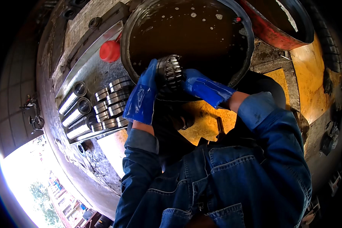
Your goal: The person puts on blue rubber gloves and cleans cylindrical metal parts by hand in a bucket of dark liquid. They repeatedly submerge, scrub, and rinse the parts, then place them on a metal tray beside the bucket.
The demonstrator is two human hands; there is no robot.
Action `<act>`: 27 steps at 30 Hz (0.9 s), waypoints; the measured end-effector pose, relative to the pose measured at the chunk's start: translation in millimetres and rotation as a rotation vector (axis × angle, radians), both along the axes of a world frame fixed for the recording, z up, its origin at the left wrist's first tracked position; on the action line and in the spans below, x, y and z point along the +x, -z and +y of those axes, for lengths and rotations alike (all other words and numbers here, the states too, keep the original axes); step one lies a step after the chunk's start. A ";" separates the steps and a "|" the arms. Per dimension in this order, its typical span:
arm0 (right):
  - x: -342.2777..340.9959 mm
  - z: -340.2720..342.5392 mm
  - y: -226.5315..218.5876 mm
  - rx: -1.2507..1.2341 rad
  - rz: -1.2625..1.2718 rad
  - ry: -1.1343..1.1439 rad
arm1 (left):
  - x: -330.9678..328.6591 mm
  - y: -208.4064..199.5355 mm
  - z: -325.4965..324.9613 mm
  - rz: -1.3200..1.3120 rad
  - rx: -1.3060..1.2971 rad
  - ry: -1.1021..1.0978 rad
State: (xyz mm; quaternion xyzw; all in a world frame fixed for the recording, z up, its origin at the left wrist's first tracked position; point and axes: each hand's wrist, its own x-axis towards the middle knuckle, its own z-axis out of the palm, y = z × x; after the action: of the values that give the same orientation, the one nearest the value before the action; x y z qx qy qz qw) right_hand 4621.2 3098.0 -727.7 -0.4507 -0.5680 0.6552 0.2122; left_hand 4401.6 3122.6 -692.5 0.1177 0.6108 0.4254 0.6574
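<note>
Both my hands wear blue rubber gloves and hold a tapered roller bearing [170, 71] over the near rim of a round tub [126, 60] of dark brown liquid. My left hand [145, 87] is closed on the bearing's left side, its fingers partly hidden behind it. On the right side, my right hand [201, 85] grips the bearing's edge; its fingertips are hard to make out. The bearing's rollers face right and look wet. Left of my left hand, several shiny bearing rings [117, 97] stand in rows on a metal tray [66, 85].
Stacks of ring-shaped metal parts [74, 108] lie along the tray's left part. A red plastic scoop [110, 51] rests by the tub's left rim. At the upper right stands a red drum [269, 28]. Yellow sheeting [205, 117] covers the floor between my legs.
</note>
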 end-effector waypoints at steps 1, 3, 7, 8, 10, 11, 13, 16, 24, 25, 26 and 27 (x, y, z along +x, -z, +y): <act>4.2 -0.7 -27.8 0.070 -0.025 -0.006 | 6.5 -8.2 1.5 0.074 -0.009 0.009; 13.3 -0.7 -60.1 0.051 0.015 0.010 | 12.8 -16.5 3.9 0.132 -0.017 0.027; 1.3 5.6 -61.3 -0.013 -0.206 -0.131 | -5.2 1.9 -2.6 0.216 0.386 0.266; -3.9 4.5 -59.0 0.008 -0.209 -0.131 | -12.9 12.5 -5.2 0.233 0.466 0.297; -11.4 -0.9 -51.0 0.044 -0.219 -0.121 | -20.7 25.2 -8.2 0.214 0.499 0.278; -11.8 -2.6 -44.0 0.110 -0.189 -0.137 | -22.6 26.6 -8.8 0.200 0.427 0.266; -3.3 -3.3 -23.0 0.234 -0.139 -0.160 | -13.0 18.2 -4.9 0.179 0.256 0.282; 15.0 6.3 10.5 0.269 -0.075 -0.256 | 31.4 -27.4 7.2 0.385 0.118 0.432; -28.0 22.8 -9.2 0.133 -0.165 -0.350 | 28.0 -42.1 9.5 0.620 0.098 0.569; -36.9 22.4 -11.4 0.130 -0.082 -0.336 | 24.5 -42.6 8.0 0.666 0.082 0.561; -38.9 24.6 -13.4 0.120 -0.092 -0.390 | 21.5 -42.9 6.8 0.711 0.066 0.553; -37.7 28.1 -15.3 0.109 -0.103 -0.442 | 18.0 -43.3 6.6 0.699 0.052 0.541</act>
State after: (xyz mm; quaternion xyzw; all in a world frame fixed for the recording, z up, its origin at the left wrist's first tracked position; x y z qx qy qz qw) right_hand 4583.5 3126.1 -712.4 -0.3358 -0.6976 0.6303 0.0583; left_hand 4419.6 3129.3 -649.3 0.4268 0.7325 0.1879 0.4960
